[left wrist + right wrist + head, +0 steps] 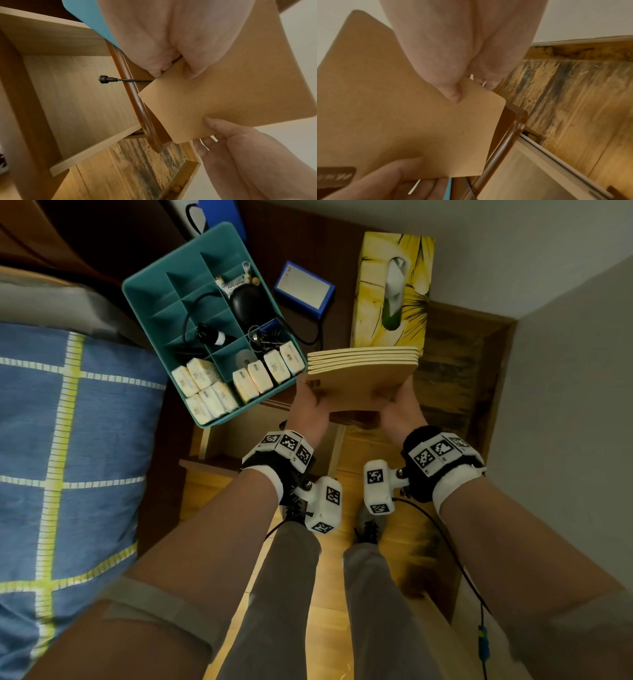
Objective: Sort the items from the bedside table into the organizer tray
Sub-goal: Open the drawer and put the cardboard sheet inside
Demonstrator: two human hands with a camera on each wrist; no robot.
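A stack of thin tan boards [361, 378] is held in front of me, over the front right corner of the bedside table. My left hand [311, 402] grips its near left corner, thumb on top [190, 70] and fingers underneath. On the near right corner, my right hand [400, 405] pinches it the same way, thumb [453, 96] on the face of the stack [402, 115]. The teal organizer tray [150, 330] lies just left of the stack on the table. It holds white packets, a black oval case, a cable and metal clips.
A yellow tissue box [390, 289] stands behind the stack, with a blue box [303, 289] to its left. A bed with a blue checked cover [68, 440] is at the left. Below the tabletop a pale drawer [77, 94] stands open, a black plug [104, 79] hanging over it. A wall closes the right side.
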